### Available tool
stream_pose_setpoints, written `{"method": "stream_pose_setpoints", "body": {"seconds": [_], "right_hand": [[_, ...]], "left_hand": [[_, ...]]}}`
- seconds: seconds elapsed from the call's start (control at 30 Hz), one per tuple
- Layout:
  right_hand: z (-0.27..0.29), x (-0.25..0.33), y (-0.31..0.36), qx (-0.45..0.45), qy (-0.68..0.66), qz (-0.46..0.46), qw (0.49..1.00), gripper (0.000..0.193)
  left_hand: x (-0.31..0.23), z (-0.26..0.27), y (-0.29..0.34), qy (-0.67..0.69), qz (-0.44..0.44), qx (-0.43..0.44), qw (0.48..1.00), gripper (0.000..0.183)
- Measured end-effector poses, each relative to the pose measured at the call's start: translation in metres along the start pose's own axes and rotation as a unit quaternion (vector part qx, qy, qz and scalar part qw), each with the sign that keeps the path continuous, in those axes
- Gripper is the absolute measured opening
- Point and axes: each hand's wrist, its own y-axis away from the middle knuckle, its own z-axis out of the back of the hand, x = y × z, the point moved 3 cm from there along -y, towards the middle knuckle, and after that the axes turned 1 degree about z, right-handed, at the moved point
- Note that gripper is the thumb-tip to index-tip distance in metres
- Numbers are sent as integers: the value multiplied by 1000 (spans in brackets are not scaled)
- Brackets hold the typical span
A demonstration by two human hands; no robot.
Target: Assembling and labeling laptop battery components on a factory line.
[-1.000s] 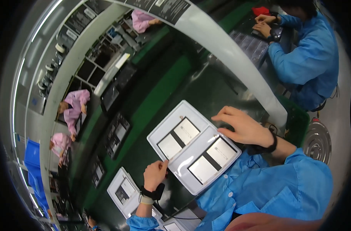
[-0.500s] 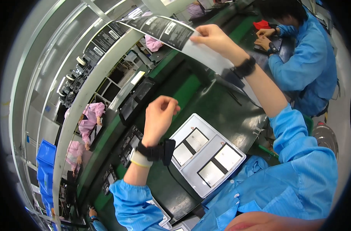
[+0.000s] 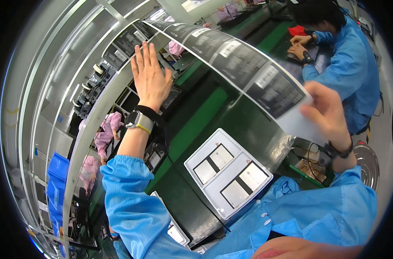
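A long strip of black labels (image 3: 248,69) with white barcodes bows from the overhead pale beam at the upper left toward the right. My right hand (image 3: 328,108) is closed on its pale, bare end; this hand is slightly blurred. My left hand (image 3: 152,80) is raised in front of the beam, fingers stretched out and holding nothing. Whether it touches the beam or the strip there, I cannot tell. Below both hands, a white divided tray (image 3: 225,211) stands on the dark green bench (image 3: 192,203), holding several flat white battery-like pieces (image 3: 205,172) with black edges.
Another white tray (image 3: 181,238) is partly hidden by my left sleeve. A dark cable crosses the bench. A co-worker in blue (image 3: 345,73) sits at the right, and people in pink (image 3: 103,134) work beyond the beam. Blue bins (image 3: 56,185) are at far left, a round metal stool (image 3: 369,166) at right.
My right hand has drawn the strip's end down and to the right, so more labels show. My left hand has gone up and to the left toward the beam, its fingers spreading.
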Motion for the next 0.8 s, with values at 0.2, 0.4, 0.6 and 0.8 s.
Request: {"method": "stream_pose_setpoints", "body": {"seconds": [0.2,0.4,0.6,0.8], "right_hand": [[32,12,49,-10,35,-1,999,27],[35,5,54,-18,-41,38,998,16],[1,-34,19,-47,127,91,987,9],[-45,-44,-7,-20,38,72,996,11]], "left_hand": [[23,-8,-3,-99,-14,-14,995,77],[46,9,27,-25,93,-43,994,66],[-93,107,59,277,-25,-174,945,37],[-197,126,117,413,62,-74,906,45]]}}
